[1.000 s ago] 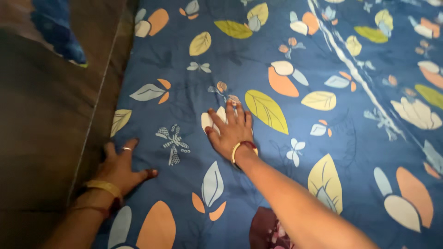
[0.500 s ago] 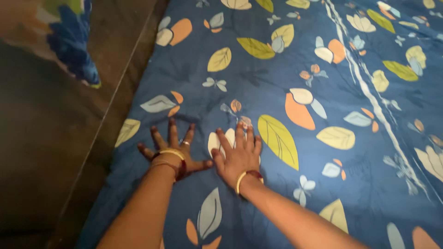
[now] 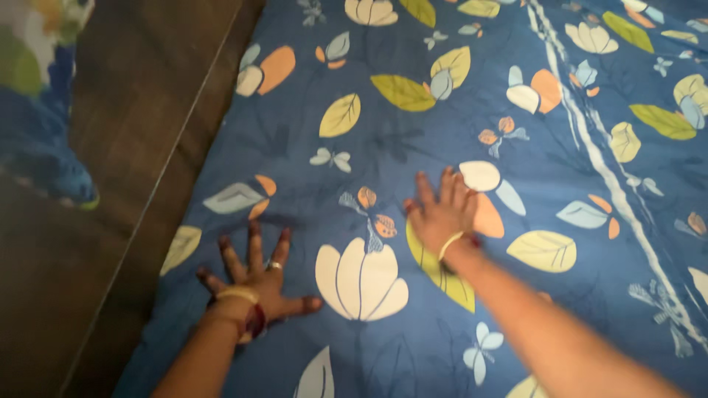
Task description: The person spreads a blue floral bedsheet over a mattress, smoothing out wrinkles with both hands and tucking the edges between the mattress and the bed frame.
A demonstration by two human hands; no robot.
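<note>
Pressing flat with both palms, I have my fingers on the blue bedsheet (image 3: 413, 140) and nothing held in either. My left hand (image 3: 254, 284) lies with its fingers fanned wide, a ring on one of them, thumb pointing right toward the big cream flower print (image 3: 361, 278) just beside it. My right hand (image 3: 442, 214) sits farther off and to the right — its fingers closer together, only slightly spread, tips reaching a cream and orange leaf print (image 3: 483, 195), its heel over a yellow-green leaf print (image 3: 442, 276). Both wrists carry bangles. Outward from the hands, the sheet runs to the far and right edges, patterned with leaves and butterflies, with a pale crease (image 3: 612, 177) slanting down its right side. Along the left lies a dark wooden surface (image 3: 110, 184) — and a blurred patch of blue cloth (image 3: 44, 147) at far left.
</note>
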